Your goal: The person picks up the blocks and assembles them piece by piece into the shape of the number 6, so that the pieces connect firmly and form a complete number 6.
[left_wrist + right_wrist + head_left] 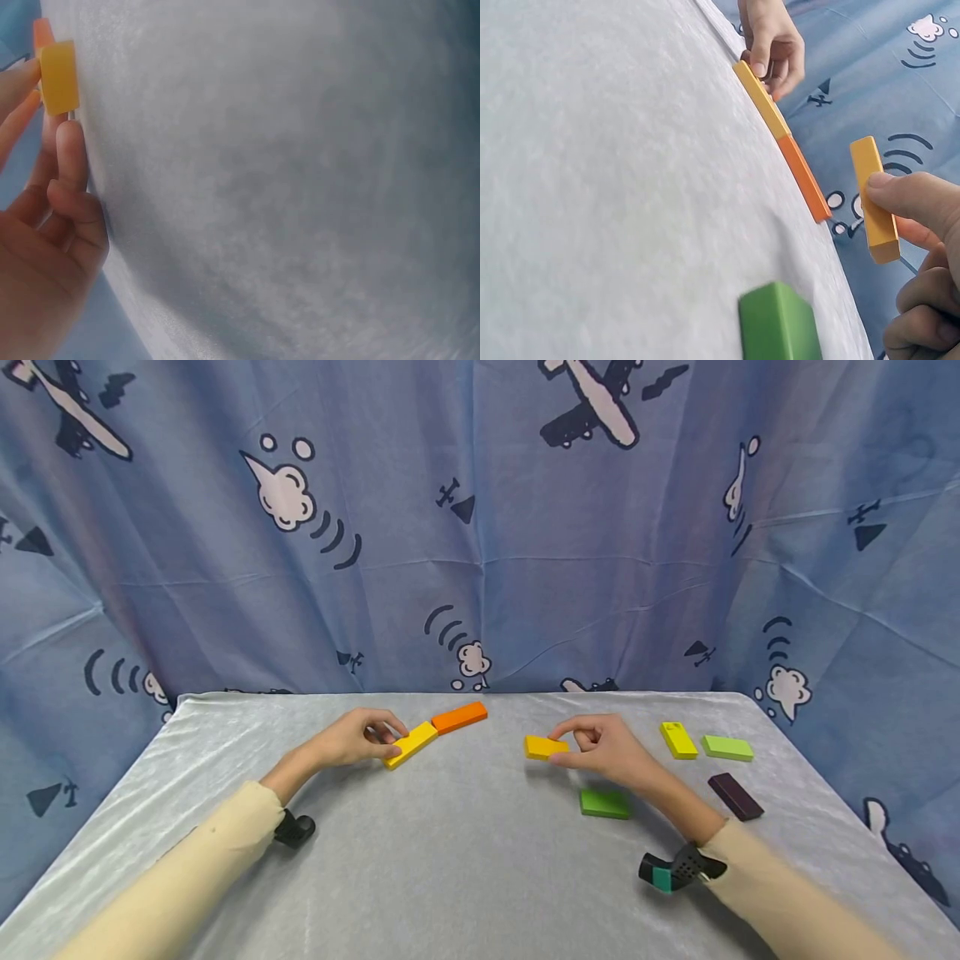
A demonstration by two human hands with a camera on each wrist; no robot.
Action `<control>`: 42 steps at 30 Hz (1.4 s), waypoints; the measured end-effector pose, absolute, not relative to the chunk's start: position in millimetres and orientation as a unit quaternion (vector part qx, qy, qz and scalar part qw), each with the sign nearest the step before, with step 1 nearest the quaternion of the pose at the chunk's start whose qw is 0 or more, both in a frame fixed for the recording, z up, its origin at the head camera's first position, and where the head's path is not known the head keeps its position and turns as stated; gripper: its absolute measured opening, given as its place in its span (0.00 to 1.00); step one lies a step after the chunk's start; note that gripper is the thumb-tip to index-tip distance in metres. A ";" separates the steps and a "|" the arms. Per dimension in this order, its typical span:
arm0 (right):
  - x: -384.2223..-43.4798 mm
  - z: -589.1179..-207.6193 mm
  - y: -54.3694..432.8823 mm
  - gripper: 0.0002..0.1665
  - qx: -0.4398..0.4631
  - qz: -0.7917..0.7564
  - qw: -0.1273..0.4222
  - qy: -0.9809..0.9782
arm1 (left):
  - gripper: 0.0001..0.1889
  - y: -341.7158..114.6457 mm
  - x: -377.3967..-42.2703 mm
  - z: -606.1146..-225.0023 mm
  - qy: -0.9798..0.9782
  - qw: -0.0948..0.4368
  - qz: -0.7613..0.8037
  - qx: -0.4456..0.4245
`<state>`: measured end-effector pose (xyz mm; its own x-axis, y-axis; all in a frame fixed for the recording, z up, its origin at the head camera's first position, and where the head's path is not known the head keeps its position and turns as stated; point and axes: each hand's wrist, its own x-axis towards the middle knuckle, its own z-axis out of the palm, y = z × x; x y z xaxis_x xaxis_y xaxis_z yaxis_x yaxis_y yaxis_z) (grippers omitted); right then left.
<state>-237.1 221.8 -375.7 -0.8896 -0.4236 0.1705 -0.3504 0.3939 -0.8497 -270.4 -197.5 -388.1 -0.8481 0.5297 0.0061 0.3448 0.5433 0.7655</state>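
On the left, my left hand [360, 737] pinches a yellow block [412, 745] that lies on the table, fingers behind and thumb in front. The far end of that block meets an orange block [460, 717], the two forming a bent line. My right hand [609, 747] holds a second, orange-yellow block [546, 747] between thumb and index finger. The right wrist view shows this held block [874, 199] raised off the cloth. Below the right hand, a green block [604, 803] lies flat on the table.
To the right of my right hand lie a bright yellow block [678, 740], a light green block [727, 748] and a dark brown block [736, 797]. A pale cloth covers the table [420, 860]. Behind its far edge hangs a blue patterned curtain [390, 527].
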 end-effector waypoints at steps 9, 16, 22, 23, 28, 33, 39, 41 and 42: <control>-236.6 -379.0 203.3 0.16 -0.247 -0.510 0.048 0.822 | 0.12 -197.4 -271.9 -388.9 0.875 0.115 0.401 0.247; -237.6 -380.0 182.5 0.17 -0.248 -0.498 0.059 0.829 | 0.12 -198.9 -271.4 -388.5 0.870 0.113 0.403 0.259; -238.9 -383.2 162.0 0.16 -0.262 -0.495 0.062 0.826 | 0.12 -199.0 -272.7 -388.7 0.870 0.117 0.406 0.253; -239.1 -383.9 158.4 0.16 -0.262 -0.497 0.064 0.825 | 0.12 -199.1 -272.8 -388.8 0.870 0.118 0.406 0.254; -240.4 -386.8 139.4 0.15 -0.270 -0.495 0.071 0.823 | 0.11 -200.9 -274.7 -390.1 0.866 0.113 0.408 0.267; -242.6 -391.0 120.0 0.15 -0.298 -0.489 0.068 0.817 | 0.10 -201.7 -276.9 -390.6 0.866 0.108 0.406 0.272; -242.9 -395.3 96.7 0.15 -0.319 -0.480 0.076 0.813 | 0.10 -201.3 -277.6 -390.5 0.867 0.105 0.403 0.274; -243.0 -395.9 89.9 0.15 -0.326 -0.474 0.078 0.814 | 0.10 -201.3 -277.8 -390.8 0.867 0.104 0.403 0.276; -242.9 -396.1 86.8 0.15 -0.328 -0.472 0.079 0.815 | 0.10 -201.3 -277.9 -390.9 0.866 0.103 0.403 0.277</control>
<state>-242.9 86.8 -396.1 -0.7728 -0.6087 0.1797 -0.4591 0.3407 -0.8205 -277.9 -201.3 -390.9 -0.8247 0.5637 0.0449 0.3974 0.5213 0.7552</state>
